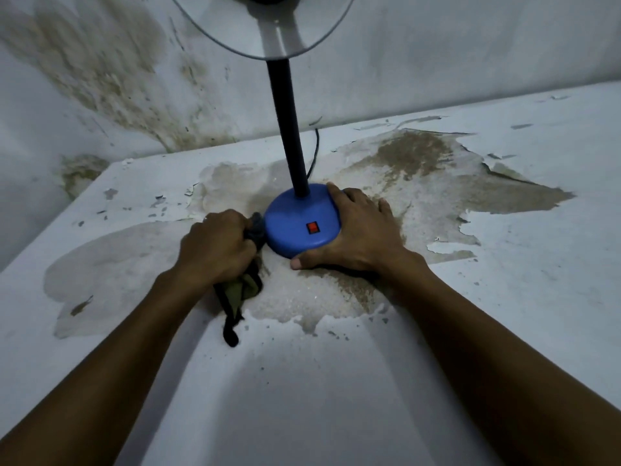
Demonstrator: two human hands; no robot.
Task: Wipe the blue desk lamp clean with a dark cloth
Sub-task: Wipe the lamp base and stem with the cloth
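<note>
While the left hand (pixel 215 247) bunches the dark cloth (pixel 240 290) tight against the left rim of the blue desk lamp (pixel 295 223), the lamp stands mid-table (pixel 504 297) on peeling paint. Its red switch (pixel 313 227) faces near, and the right hand (pixel 356 233) clasps the right side, thumb near, fingers far.

Both forearms reach forward, left hand (pixel 215 245) gripping the cloth (pixel 240 292), right hand (pixel 361 230) clasping the lamp base (pixel 292 220)

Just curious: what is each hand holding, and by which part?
The left hand grips the cloth by its bunched upper end. The right hand holds the lamp base, thumb and fingers round its right rim.
</note>
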